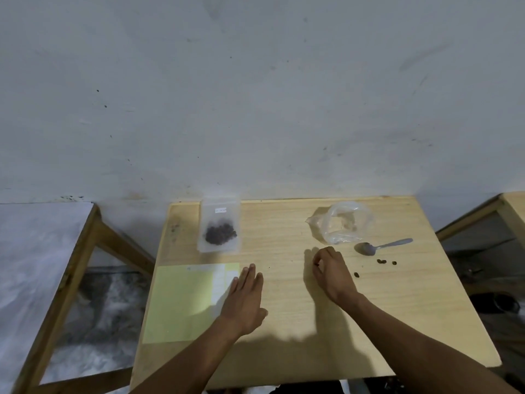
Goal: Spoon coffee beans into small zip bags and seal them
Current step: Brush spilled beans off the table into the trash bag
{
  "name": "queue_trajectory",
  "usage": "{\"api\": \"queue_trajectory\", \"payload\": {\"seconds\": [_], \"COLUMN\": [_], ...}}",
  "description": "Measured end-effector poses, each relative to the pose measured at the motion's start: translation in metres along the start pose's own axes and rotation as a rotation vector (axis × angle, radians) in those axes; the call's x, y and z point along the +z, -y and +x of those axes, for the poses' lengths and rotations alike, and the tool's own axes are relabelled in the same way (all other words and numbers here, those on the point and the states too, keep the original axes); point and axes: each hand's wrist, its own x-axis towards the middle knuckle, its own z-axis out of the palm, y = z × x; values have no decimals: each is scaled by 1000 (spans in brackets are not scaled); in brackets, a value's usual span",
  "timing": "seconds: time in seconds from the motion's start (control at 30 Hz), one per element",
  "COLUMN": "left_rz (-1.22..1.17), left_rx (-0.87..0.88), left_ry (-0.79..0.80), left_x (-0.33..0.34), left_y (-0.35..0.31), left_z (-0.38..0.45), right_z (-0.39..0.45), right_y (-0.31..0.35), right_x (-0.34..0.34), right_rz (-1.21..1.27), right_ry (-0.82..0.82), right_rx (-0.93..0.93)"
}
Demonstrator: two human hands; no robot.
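Note:
A small zip bag [218,224] holding dark coffee beans lies flat near the table's back left. A crumpled clear plastic bag [345,221] sits at the back right, with a metal spoon [380,246] just in front of it. A few loose beans [382,261] lie on the wood to the right of my right hand [331,275], whose fingertips are pinched together on something small and dark, apparently a bean. My left hand [245,300] rests flat on the table, fingers extended, at the edge of a yellow-green sheet [184,301].
The wooden table [284,322] stands against a grey wall. Another wooden table with a white top [42,251] is to the left, and a wooden frame [483,214] to the right. Dark objects lie on the floor at the right.

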Motion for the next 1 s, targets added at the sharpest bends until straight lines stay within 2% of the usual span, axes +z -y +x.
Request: {"api": "queue_trajectory", "payload": {"seconds": [0.23, 0.43, 0.63, 0.87, 1.0], "left_rz": [33, 89, 2, 6, -15], "left_rx": [-20, -34, -17, 68, 100], "left_ry": [7, 0, -96, -82, -36], "left_x": [0, -1, 2, -6, -8], "left_y": [-4, -10, -24, -65, -90], "left_z": [0, 1, 10, 48, 68], "right_z": [0, 2, -7, -15, -14], "right_y": [-5, -16, -34, -87, -95], "right_x": [4, 13, -1, -37, -42], "right_rz": [-85, -113, 134, 305, 399], "right_ry": [80, 106, 29, -128, -104], "right_rx": [-166, -154, 90, 338, 424]}}
